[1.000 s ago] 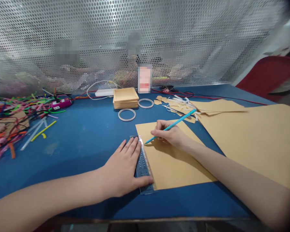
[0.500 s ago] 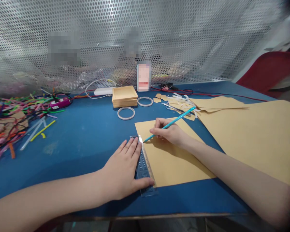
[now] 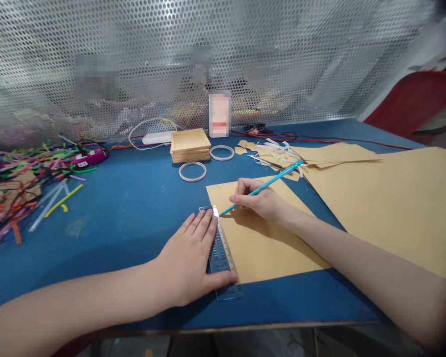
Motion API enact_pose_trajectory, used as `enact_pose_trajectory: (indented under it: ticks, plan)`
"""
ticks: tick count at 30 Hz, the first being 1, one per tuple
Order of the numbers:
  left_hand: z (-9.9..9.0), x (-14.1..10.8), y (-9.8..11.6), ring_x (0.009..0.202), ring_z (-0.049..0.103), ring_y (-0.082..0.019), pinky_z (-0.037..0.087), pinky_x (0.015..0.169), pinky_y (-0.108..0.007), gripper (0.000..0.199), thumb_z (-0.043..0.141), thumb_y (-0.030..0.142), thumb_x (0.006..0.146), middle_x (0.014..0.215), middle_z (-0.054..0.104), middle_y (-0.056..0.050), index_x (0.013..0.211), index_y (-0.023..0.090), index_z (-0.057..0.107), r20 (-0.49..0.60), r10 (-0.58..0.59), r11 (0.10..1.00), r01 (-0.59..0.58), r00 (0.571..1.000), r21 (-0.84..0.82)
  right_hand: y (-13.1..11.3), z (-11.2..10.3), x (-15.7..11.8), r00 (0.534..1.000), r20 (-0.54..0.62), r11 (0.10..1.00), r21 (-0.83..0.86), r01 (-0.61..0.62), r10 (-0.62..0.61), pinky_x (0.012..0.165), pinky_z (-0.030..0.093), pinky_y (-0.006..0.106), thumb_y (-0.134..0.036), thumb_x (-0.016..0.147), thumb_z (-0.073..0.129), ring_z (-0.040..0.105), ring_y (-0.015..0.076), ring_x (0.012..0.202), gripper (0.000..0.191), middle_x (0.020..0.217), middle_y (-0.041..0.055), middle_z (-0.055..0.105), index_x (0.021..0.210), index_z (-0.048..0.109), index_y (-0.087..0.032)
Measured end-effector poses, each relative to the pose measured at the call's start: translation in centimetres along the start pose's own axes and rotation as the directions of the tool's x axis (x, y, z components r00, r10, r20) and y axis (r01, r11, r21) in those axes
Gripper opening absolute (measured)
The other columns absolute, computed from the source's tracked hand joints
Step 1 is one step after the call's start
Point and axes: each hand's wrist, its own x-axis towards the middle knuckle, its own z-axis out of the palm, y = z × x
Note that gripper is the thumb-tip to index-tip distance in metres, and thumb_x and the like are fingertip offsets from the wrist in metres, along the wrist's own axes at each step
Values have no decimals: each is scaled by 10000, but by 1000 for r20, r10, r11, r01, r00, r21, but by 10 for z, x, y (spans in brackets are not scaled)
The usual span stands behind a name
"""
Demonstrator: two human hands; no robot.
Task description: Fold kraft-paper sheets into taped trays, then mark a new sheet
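My left hand [image 3: 189,258] lies flat, pressing a clear ruler [image 3: 220,250] down along the left edge of a tan sheet of paper [image 3: 275,248]. Its fingers are stretched out over the upper part of the ruler and the thumb rests near the lower end. A blue pencil [image 3: 267,183] is pinched in my right hand [image 3: 258,201], tilted up to the right. The pencil's tip touches or hovers by the ruler's edge near the top of the sheet; I cannot tell which.
Large tan sheets [image 3: 397,208] lie at right. Behind the paper are scissors [image 3: 271,162] among scraps, two pale rings [image 3: 192,171], stacked wooden trays [image 3: 189,141] and a propped phone [image 3: 219,114]. Colourful strips [image 3: 15,168] and a purple object [image 3: 91,157] lie at left.
The whole view has shifted slightly. Both hands, the ruler and the pencil stay in nearly the same place on the paper.
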Motion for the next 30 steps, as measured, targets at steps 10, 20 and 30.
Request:
enact_pose_trajectory:
  ticks: [10, 20, 30]
  plan:
    - [1, 0, 1, 1449, 92, -299, 103, 1188, -432, 992, 293, 778, 850, 1559, 74, -163, 1504, 40, 188, -30, 5, 1000, -4, 1000, 15, 0, -2, -1, 1000, 28, 1000, -8, 5, -5, 465, 299, 257, -317, 698, 702, 450, 104, 472, 296, 501, -47, 523, 570, 458, -209]
    - [-5, 3, 3, 1447, 63, -316, 91, 1186, -448, 1016, 308, 780, 844, 1556, 33, -169, 1507, 26, 156, 50, -17, 1000, 16, 999, 13, -5, 0, -2, 1000, 4, 1000, -18, 6, -6, 465, 306, 264, -314, 664, 703, 436, 99, 453, 279, 487, -47, 520, 559, 465, -212]
    - [-6, 3, 3, 1446, 58, -317, 96, 1185, -458, 1014, 333, 772, 843, 1553, 28, -172, 1506, 25, 157, 61, -16, 1000, 16, 998, -4, -2, -1, 0, 1000, 5, 1000, -27, 15, -15, 465, 309, 266, -313, 669, 702, 438, 99, 452, 274, 493, -47, 521, 566, 468, -214]
